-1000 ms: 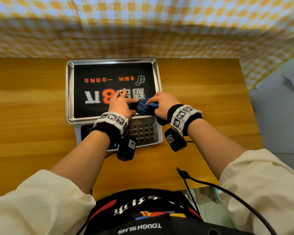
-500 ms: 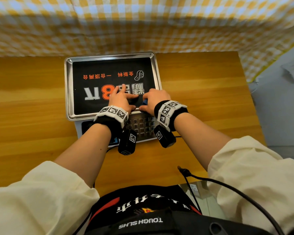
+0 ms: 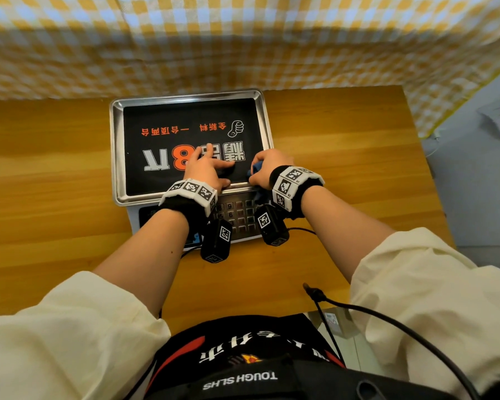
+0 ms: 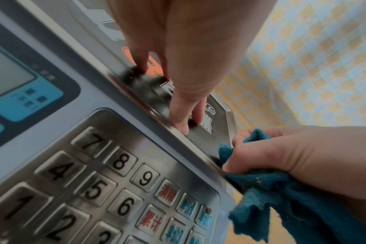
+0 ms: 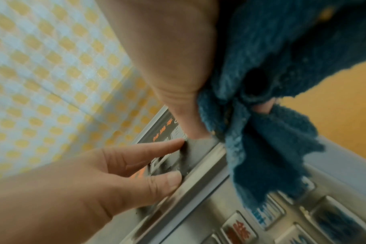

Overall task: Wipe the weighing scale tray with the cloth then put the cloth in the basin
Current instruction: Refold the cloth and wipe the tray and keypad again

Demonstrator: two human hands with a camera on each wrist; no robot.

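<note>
The weighing scale's steel tray [image 3: 116,157] carries a black printed sheet and sits on the wooden table. My left hand [image 3: 205,166] lies flat on the sheet near the tray's front edge, fingers straight and pressing down [image 4: 179,122]. My right hand [image 3: 267,168] grips a bunched dark blue cloth [image 3: 256,168] at the tray's front right corner. In the left wrist view the cloth [image 4: 282,198] hangs from the fist over the tray rim. The right wrist view shows the cloth [image 5: 282,82] draped past the keypad. No basin is in view.
The scale's keypad [image 3: 237,215] and display panel [image 4: 21,92] lie just below the tray, under my wrists. A yellow checked curtain [image 3: 243,47] hangs behind the table. The table's right edge [image 3: 416,145] drops to a grey floor. A black cable [image 3: 358,310] trails near my body.
Both hands held the cloth together a second ago. The left hand has let go and now lies flat on the tray, while the right hand has carried the bunched cloth right to the front right corner.
</note>
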